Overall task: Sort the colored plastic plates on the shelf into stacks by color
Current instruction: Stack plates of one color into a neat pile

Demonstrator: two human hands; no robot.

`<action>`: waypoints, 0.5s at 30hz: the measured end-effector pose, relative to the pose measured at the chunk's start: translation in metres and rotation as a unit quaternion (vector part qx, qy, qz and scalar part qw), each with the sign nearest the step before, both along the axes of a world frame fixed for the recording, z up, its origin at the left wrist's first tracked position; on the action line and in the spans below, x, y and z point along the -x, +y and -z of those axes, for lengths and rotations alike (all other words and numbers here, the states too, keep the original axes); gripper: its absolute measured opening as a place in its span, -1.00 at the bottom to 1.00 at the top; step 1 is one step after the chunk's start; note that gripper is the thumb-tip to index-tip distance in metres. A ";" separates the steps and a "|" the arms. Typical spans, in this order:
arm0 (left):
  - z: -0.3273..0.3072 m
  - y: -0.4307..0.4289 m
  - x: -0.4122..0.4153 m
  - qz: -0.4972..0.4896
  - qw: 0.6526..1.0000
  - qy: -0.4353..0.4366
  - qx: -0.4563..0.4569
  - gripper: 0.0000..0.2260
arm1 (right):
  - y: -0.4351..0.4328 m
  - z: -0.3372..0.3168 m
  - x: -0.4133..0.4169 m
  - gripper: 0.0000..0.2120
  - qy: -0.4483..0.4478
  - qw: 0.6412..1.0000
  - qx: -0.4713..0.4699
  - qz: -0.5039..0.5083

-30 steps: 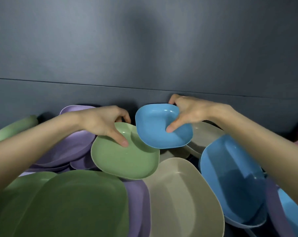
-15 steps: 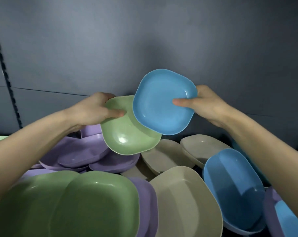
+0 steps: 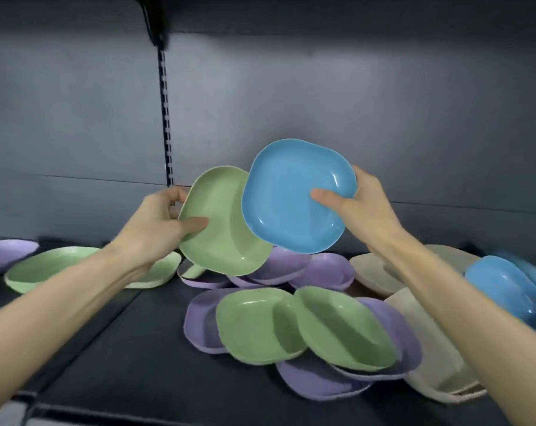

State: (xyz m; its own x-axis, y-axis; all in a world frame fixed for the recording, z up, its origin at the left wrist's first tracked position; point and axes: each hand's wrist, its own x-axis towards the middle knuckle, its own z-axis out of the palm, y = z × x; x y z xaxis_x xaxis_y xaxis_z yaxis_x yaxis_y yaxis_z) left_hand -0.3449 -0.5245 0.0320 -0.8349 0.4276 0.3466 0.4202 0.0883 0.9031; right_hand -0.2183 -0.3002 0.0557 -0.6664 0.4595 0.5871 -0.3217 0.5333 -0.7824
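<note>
blue plate [image 3: 294, 195] is up in the air above the heap, tilted so its hollow faces the wearer. right hand [image 3: 368, 207] pinches its right rim, thumb [image 3: 325, 198] on the inner face, fingers curled behind. green plate [image 3: 226, 232] sits lower and to the left, its right edge tucked behind the blue one; cannot tell whether they touch. left hand [image 3: 156, 222] grips its left rim the same way, thumb inside, fingers behind. one colour per hand, both clear of the pile: reads as each plate bound for its own colour stack. rim pinches suit these, thin and light-looking. all plates are the same form: rounded squares, shallow, with a raised lip, in matte plastic with a faint sheen in the inner curve. below on the dark shelf [image 3: 131, 348], two green plates [image 3: 260, 327] overlap on top of purple plates [image 3: 318, 379]. more purple [image 3: 318, 269] lies behind, beige plates [image 3: 429, 358] to the right, blue plates [image 3: 503, 287] far right, blurred. a loose green group [image 3: 54, 265] lies at left, a lone purple plate [image 3: 5, 253] beyond it. colours are mixed in the middle, so sorting looks barely begun. grey back panel [image 3: 322, 103] with a slotted upright [image 3: 166, 118].
</note>
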 end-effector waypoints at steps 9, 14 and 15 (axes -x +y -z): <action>0.028 -0.149 0.037 -0.025 1.000 -0.011 0.006 -0.85 | -0.139 0.040 0.056 -0.81 0.008 1.000 0.017 -0.020; 0.030 -0.184 0.075 -0.043 0.998 -0.032 0.011 -0.81 | -0.170 0.036 0.090 -0.79 -0.001 1.000 0.002 -0.013; 0.030 -0.187 0.081 -0.046 0.998 -0.029 0.011 -0.81 | -0.172 0.035 0.097 -0.80 -0.003 1.000 0.002 -0.011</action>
